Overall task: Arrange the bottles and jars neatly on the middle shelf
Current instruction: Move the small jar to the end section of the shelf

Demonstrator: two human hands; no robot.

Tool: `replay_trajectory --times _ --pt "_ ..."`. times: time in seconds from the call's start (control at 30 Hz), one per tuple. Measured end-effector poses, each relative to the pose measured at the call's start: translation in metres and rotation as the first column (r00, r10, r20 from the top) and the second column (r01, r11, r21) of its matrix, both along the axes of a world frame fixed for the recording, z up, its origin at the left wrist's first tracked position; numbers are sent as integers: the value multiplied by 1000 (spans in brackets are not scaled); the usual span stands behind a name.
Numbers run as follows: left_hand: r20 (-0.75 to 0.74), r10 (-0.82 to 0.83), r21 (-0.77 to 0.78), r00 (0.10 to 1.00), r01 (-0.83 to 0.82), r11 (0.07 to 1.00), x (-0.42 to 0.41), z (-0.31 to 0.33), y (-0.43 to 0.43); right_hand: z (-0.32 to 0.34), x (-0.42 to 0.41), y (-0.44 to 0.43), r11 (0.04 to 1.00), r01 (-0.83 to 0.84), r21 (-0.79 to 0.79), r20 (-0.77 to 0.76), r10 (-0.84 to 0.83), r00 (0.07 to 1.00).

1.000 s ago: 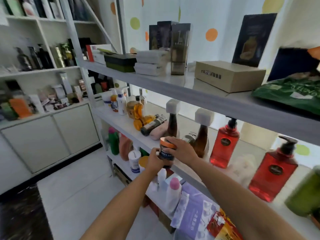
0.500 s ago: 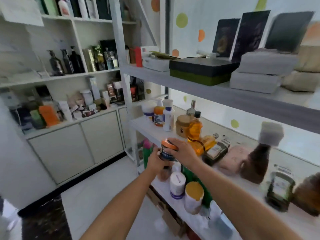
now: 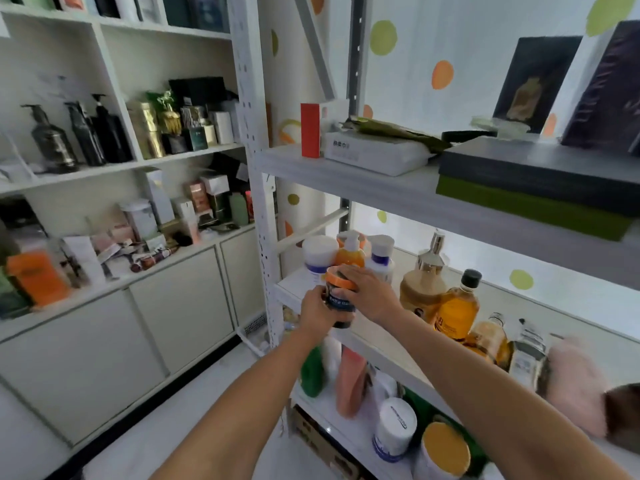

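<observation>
Two hands hold one dark jar [image 3: 340, 299] with an orange lid in front of the left end of the middle shelf [image 3: 391, 344], just off its front edge. The left hand [image 3: 317, 311] wraps the jar's body from the left, fingers curled around the label. The right hand [image 3: 369, 294] covers the lid and upper right side, fingers bent down over the orange rim. Both forearms reach up from the bottom of the view. Behind the jar, at the shelf's left end, stand a white jar [image 3: 319, 256], an orange pump bottle [image 3: 350, 252] and a white bottle [image 3: 381, 258], close together and upright. To the right of them stands a tan bottle [image 3: 423, 289] with a silver top, and just in front of it an amber bottle [image 3: 458, 308] with a black cap, also upright. Further right, a second amber bottle [image 3: 488, 337] and a clear bottle [image 3: 528, 351] lie on their sides, next to a pink pouch [image 3: 576, 382] that is blurred. A brown shape at the far right edge is too blurred to tell. On the shelf above sit a red box [image 3: 310, 129], a white pack [image 3: 375, 154] and a dark box [image 3: 540, 168] stacked on a green one. On the shelf below stand a green bottle [image 3: 311, 374], a pink tube [image 3: 350, 382], a white tub [image 3: 394, 427] and a yellow-lidded tub [image 3: 445, 448]. To the left, a white wall unit [image 3: 114, 161] holds black pump bottles and many small boxes.
</observation>
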State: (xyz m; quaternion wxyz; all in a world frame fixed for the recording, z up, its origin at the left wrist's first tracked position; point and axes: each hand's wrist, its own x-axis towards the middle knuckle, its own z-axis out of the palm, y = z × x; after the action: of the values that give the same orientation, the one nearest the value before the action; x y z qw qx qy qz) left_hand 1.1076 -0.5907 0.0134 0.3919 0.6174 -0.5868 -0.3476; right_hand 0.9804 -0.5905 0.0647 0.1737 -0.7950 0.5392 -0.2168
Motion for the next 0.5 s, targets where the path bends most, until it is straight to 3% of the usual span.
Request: replay_trajectory --times 0.27,0.5 --pt "-32 -34 -64 999 32 997 70 22 -95 27 68 -94 993 39 -108 -227 -62 972" --pt "48 -181 -118 982 186 975 115 40 -177 38 116 -157 961 252 -113 -116 -265 957"
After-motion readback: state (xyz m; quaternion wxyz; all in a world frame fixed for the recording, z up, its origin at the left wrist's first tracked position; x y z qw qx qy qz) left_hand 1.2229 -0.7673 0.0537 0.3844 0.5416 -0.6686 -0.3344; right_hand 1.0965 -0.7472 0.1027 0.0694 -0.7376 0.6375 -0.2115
